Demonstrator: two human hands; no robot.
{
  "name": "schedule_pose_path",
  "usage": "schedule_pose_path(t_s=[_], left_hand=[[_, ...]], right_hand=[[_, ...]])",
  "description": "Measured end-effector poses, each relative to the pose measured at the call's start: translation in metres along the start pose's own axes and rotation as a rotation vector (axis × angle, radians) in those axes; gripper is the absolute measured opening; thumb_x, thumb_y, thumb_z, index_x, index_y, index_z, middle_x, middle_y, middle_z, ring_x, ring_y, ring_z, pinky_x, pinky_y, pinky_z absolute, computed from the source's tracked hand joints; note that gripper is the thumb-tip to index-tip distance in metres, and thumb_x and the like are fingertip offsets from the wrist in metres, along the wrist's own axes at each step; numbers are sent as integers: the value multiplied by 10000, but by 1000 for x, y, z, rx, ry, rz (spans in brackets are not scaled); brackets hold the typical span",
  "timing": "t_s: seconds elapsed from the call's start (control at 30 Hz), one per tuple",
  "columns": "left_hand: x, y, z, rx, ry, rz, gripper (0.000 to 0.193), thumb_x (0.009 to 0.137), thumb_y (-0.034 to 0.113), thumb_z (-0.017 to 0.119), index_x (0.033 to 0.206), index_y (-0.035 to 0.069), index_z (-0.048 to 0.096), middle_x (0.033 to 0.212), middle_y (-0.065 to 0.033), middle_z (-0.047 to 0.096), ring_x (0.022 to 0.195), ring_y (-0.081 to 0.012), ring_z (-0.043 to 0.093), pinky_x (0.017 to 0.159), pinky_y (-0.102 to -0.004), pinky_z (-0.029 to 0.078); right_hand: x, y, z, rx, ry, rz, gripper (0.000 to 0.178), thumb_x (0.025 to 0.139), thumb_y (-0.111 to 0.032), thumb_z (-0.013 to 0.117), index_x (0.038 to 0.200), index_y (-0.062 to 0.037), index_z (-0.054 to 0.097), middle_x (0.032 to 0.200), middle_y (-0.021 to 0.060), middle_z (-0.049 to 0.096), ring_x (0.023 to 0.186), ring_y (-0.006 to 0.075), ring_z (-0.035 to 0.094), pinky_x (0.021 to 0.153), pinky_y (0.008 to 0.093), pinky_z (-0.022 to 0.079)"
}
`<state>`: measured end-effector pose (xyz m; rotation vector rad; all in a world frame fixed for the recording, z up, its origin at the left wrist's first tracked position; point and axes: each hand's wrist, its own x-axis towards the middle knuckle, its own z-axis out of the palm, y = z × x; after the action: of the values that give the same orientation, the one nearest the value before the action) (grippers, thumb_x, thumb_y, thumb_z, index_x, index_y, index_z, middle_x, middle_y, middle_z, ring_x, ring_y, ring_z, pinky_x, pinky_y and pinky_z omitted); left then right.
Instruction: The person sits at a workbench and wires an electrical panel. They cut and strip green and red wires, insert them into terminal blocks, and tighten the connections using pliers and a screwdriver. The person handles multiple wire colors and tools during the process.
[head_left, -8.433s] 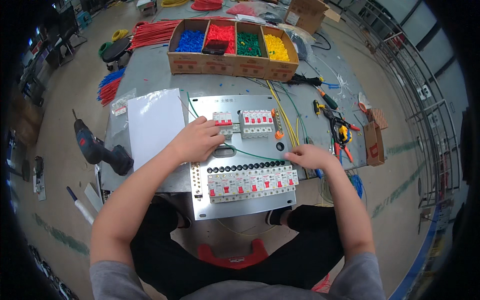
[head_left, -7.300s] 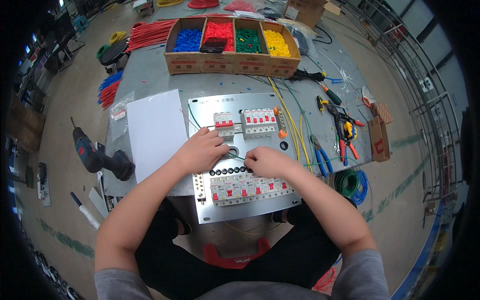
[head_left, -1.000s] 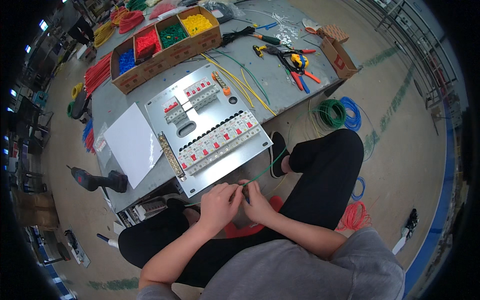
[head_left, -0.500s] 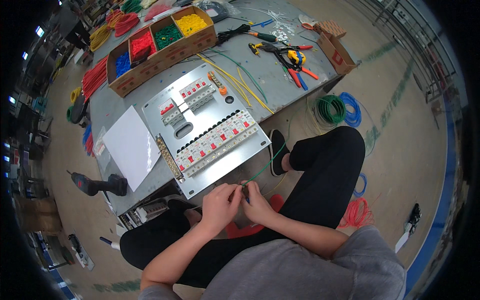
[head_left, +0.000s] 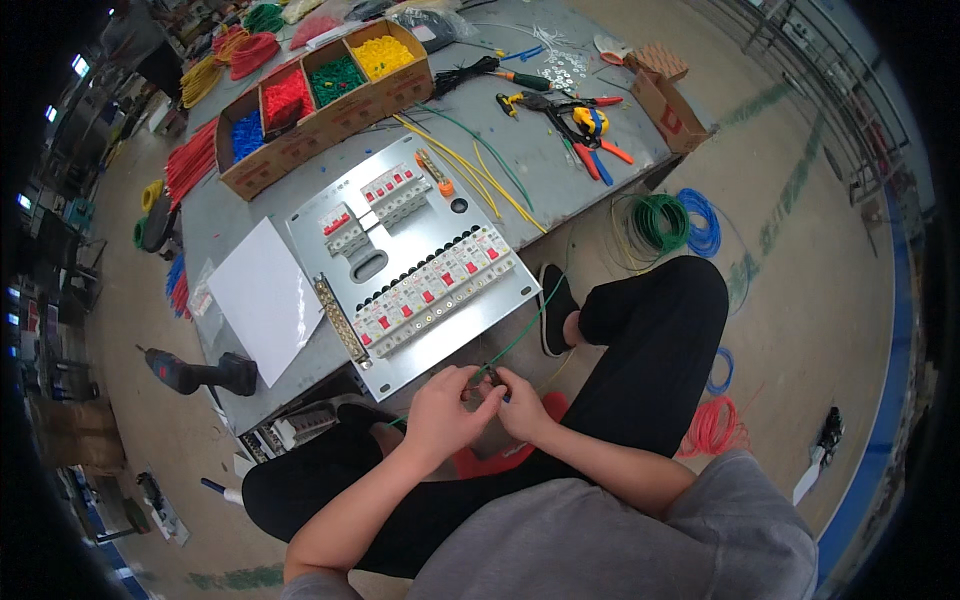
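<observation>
Over my lap, just below the metal panel's near edge, both my hands work close together. My left hand (head_left: 446, 408) is closed around a green wire (head_left: 527, 328), which runs up to the right past the panel's corner. A short green stretch also shows left of that hand. My right hand (head_left: 522, 408) is closed on a small dark hand tool (head_left: 493, 379) beside the wire; its jaws are mostly hidden by my fingers. The metal panel (head_left: 455, 335) lies on the table with a long row of circuit breakers (head_left: 433, 290), two smaller breakers and brass terminal bars.
A cardboard box (head_left: 335, 112) of coloured caps stands at the back left. Pliers (head_left: 575, 135) and a screwdriver lie at the back right. A white sheet (head_left: 262, 300) and a cordless drill (head_left: 200, 372) are left of the panel. Wire coils (head_left: 660, 219) lie on the floor at right.
My hands have turned slightly at the wire, and the dark tool shows more between them. A green stretch of wire now appears left of my left hand.
</observation>
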<state>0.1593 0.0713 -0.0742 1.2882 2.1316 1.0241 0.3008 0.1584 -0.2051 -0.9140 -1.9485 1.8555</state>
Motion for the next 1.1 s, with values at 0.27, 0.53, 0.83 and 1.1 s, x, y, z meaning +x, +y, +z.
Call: schedule_pose_path(t_s=[0.27, 0.53, 0.83, 1.1], left_hand=[[-5, -19, 0, -34, 31, -10, 168, 955, 74, 673, 1088, -19, 716, 884, -201, 675, 799, -382, 681, 693, -440, 543], [-16, -27, 1, 36, -196, 109, 190, 1037, 175, 584, 982, 3, 645, 896, -219, 658, 887, -455, 653, 777, -543, 518], [-3, -18, -54, 118, -238, -45, 329, 1105, 330, 504, 978, 40, 592, 867, -250, 680, 867, -491, 660, 735, -576, 503], [1, -27, -60, 205, -224, -90, 391, 1071, 396, 571, 916, 56, 688, 776, -196, 702, 773, -421, 697, 704, -525, 542]], right_hand=[[-1, 0, -5, 215, 41, 175, 290, 1108, -317, 603, 1056, -32, 612, 809, 40, 633, 692, 166, 582, 664, 338, 478], [-3, -26, -14, 453, -257, 131, 285, 1129, -313, 569, 954, -87, 563, 776, -34, 530, 686, 83, 480, 632, 276, 404], [35, -95, -124, 729, -62, -229, 339, 1054, -272, 585, 779, -114, 464, 667, 25, 467, 563, 161, 465, 553, 336, 395], [99, -182, -187, 780, 120, -391, 336, 1122, -385, 503, 941, -102, 502, 692, -16, 346, 642, 141, 402, 629, 335, 374]])
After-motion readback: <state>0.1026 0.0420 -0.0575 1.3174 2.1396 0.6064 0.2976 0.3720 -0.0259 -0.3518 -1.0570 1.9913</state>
